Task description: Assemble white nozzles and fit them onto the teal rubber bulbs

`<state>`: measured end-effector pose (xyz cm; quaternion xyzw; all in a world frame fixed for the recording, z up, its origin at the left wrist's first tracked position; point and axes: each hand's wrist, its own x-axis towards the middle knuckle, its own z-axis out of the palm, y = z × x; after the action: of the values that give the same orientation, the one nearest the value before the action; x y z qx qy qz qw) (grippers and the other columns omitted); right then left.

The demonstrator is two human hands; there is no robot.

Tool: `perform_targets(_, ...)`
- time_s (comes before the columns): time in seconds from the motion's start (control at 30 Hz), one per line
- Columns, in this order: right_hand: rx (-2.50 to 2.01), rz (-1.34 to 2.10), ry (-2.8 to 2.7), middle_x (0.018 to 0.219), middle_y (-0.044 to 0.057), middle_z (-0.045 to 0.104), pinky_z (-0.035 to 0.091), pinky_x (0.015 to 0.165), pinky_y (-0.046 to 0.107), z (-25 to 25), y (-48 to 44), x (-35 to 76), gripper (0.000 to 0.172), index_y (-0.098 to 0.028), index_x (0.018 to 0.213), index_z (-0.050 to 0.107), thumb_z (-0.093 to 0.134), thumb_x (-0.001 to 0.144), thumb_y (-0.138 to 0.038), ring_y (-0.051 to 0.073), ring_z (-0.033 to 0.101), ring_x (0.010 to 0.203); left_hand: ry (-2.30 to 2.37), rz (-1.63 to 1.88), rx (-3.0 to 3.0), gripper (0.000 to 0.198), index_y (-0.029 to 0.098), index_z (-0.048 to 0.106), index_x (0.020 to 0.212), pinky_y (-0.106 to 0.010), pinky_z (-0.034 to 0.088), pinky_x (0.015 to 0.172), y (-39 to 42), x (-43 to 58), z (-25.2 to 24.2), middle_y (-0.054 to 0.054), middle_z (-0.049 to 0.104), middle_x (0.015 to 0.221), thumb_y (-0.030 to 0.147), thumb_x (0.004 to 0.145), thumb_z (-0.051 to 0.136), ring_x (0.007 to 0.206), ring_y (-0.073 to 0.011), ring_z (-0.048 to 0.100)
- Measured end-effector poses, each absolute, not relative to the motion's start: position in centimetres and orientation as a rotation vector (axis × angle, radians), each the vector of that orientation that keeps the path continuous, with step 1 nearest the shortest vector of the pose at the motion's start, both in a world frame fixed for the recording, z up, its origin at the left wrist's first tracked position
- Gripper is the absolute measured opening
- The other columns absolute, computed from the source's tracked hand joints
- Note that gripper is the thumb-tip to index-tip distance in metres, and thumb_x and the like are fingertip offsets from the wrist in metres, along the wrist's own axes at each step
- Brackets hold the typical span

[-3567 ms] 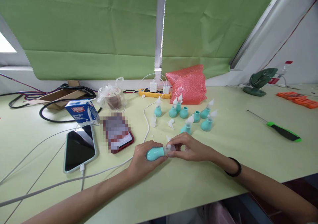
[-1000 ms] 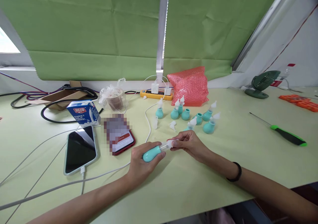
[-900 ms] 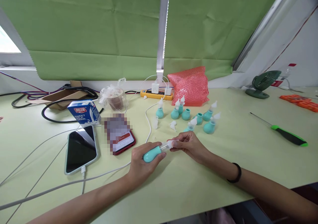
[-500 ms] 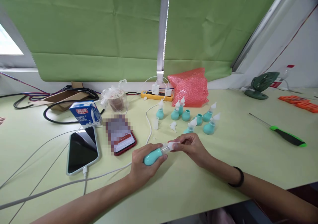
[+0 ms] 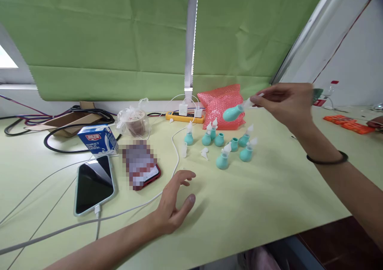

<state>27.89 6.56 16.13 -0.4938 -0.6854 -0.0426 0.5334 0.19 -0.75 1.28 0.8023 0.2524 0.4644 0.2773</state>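
My right hand (image 5: pixel 289 102) is raised at the right, its fingers pinching the clear tip of a teal bulb nasal aspirator (image 5: pixel 233 113), which hangs tilted in the air with its bulb to the left. Low over the table, my left hand (image 5: pixel 175 204) is empty, thumb and fingers apart. Several more teal bulbs stand upright beyond it; one with a clear tip (image 5: pixel 222 161) is closest to me, while an uncapped bulb (image 5: pixel 219 140) shows a bare opening. Small clear plastic pieces (image 5: pixel 204 153) lie left of them.
Two phones lie at the left, a red-cased one (image 5: pixel 143 170) and a charging one (image 5: pixel 95 185). Behind them are a milk carton (image 5: pixel 98 139), a bagged tape roll (image 5: pixel 135 123) and a yellow power strip (image 5: pixel 170 117). Pink bubble wrap (image 5: pixel 220 100) sits at the back; another person's hand (image 5: pixel 376 122) shows far right.
My left hand has let go of the aspirator and opened. My right hand has lifted it up and to the right, above the standing bulbs. The view has shifted slightly.
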Motion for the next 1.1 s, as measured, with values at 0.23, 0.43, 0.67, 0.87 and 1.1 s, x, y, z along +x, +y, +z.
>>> perform_targets(0.23, -1.713, -0.179, -1.865, 0.059, 0.006, 0.062, 0.045, 0.058, 0.028, 11.7, 15.8, 31.5, 0.015, -0.011, 0.059, 0.062, 0.063, 0.058, -0.026, 0.019, 0.059, 0.061, 0.692, 1.194, 2.247, 0.025, 0.018, 0.042, 0.102, -0.032, 0.046, 0.068, -0.6, 0.7, 1.4, -0.009, 0.051, 0.094, 0.01, 0.078, 0.038, 0.085, -0.018, 0.049)
perform_targets(0.43, -1.855, -0.143, -1.93, 0.066, 0.007, 0.064, 0.043, 0.055, 0.026, 9.3, 17.2, 32.4, 0.019, -0.012, 0.066, 0.065, 0.058, 0.061, -0.029, 0.019, 0.059, 0.065, 0.729, 1.166, 2.267, 0.024, 0.018, 0.042, 0.1, -0.03, 0.046, 0.067, -0.6, 0.8, 1.3, -0.008, 0.051, 0.091, 0.008, 0.078, 0.039, 0.082, -0.0163, 0.048)
perform_targets(0.67, -1.698, -0.413, -1.889, 0.091, 0.01, 0.063, 0.043, 0.072, 0.035, 10.3, 14.3, 29.9, 0.03, -0.014, 0.092, 0.061, 0.05, 0.071, -0.032, 0.024, 0.056, 0.085, 0.748, 1.16, 2.264, 0.023, 0.018, 0.043, 0.098, -0.028, 0.045, 0.066, -0.6, 0.9, 1.3, -0.007, 0.051, 0.089, 0.008, 0.078, 0.038, 0.08, -0.0154, 0.048)
perform_targets(0.87, -0.984, -0.592, -2.387, 0.089, 0.009, 0.061, 0.043, 0.07, 0.031, 11.1, 7.9, 22.4, 0.019, -0.013, 0.089, 0.058, 0.043, 0.079, -0.02, 0.02, 0.055, 0.085, 0.795, 1.122, 2.293, 0.021, 0.017, 0.044, 0.095, -0.028, 0.045, 0.067, -0.6, 0.9, 1.2, -0.007, 0.052, 0.089, 0.009, 0.077, 0.039, 0.08, -0.0151, 0.049)
perform_targets(1.1, -1.345, -0.461, -2.874, 0.073, 0.01, 0.059, 0.036, 0.051, 0.026, 7.7, 6.4, 17.0, 0.016, -0.011, 0.076, 0.056, 0.04, 0.076, -0.008, 0.02, 0.056, 0.066, 0.844, 0.972, 2.466, 0.016, 0.015, 0.048, 0.087, -0.027, 0.045, 0.065, -0.5, 1.1, 1.2, -0.006, 0.055, 0.081, 0.011, 0.078, 0.036, 0.075, -0.0149, 0.051)
